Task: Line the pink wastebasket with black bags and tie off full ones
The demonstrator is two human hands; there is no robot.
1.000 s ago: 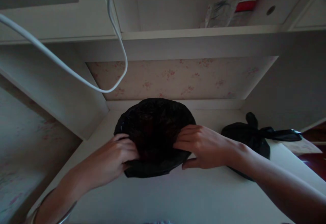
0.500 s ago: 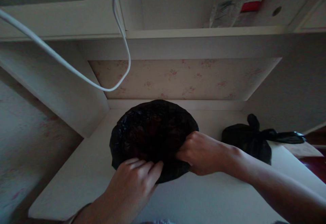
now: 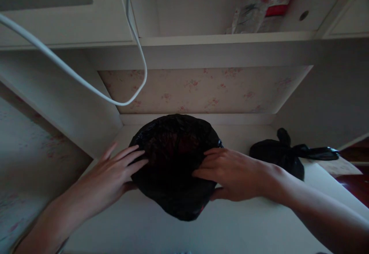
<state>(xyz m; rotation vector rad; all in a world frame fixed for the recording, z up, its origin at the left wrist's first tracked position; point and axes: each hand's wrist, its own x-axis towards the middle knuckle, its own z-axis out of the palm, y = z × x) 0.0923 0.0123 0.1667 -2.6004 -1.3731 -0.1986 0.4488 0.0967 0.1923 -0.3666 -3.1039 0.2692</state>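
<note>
A round black plastic bag (image 3: pixel 174 161) sits at the centre of the frame on a pale desk surface (image 3: pixel 245 227), its crinkled film bulging upward and a loose fold hanging toward the lower centre; something reddish seems to show through the film near its middle, though the light is too dim to be sure. The left hand (image 3: pixel 111 177) lies against the bag's left flank with its fingers (image 3: pixel 131 161) spread apart and flat, the tips touching the plastic rather than gripping it; the right hand (image 3: pixel 230 173) is on the bag's right flank, fingers laid over the top of the film and the thumb tucked beneath the edge, so that it pinches the plastic between them. Both forearms run out to the lower corners of the frame. Right of centre, near the right wrist but apart from the main bag, rests a smaller black bag (image 3: pixel 281 157) (knotted at the top, with a tail of plastic trailing to the right). Behind both stands a panel of floral wallpaper (image 3: pixel 201 88); above it a white shelf (image 3: pixel 225 38) carries a clear packet with a red label (image 3: pixel 261 2) at the upper right; a white cable (image 3: pixel 86 86) loops down across the upper left of the frame.
</note>
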